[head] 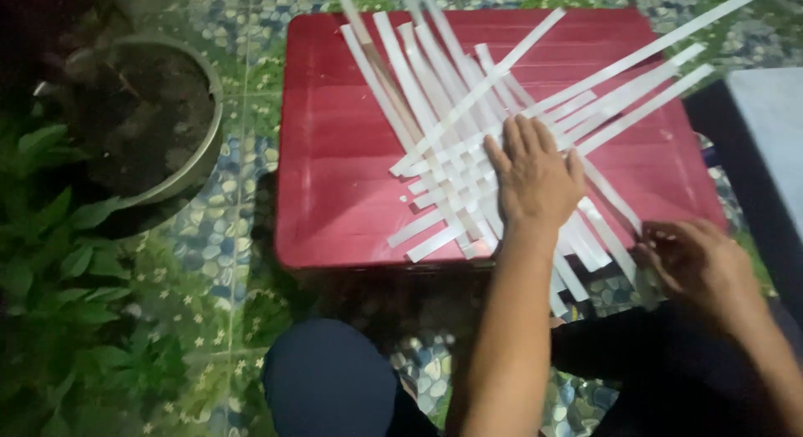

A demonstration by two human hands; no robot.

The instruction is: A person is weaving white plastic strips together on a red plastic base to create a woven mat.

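Well over a dozen flat white strips [468, 127], partly interwoven, lie on one red rectangular plastic lid [335, 153]. Bare lid surface lies left of the left hand [535, 173], which presses flat, fingers spread, on the weave. The right hand [698, 261] pinches one strip end at the lid's near edge.

A red box lid [335, 153] stands on the pebble-pattern floor [226, 228]; woven white strips [452, 165] lie spread across it.
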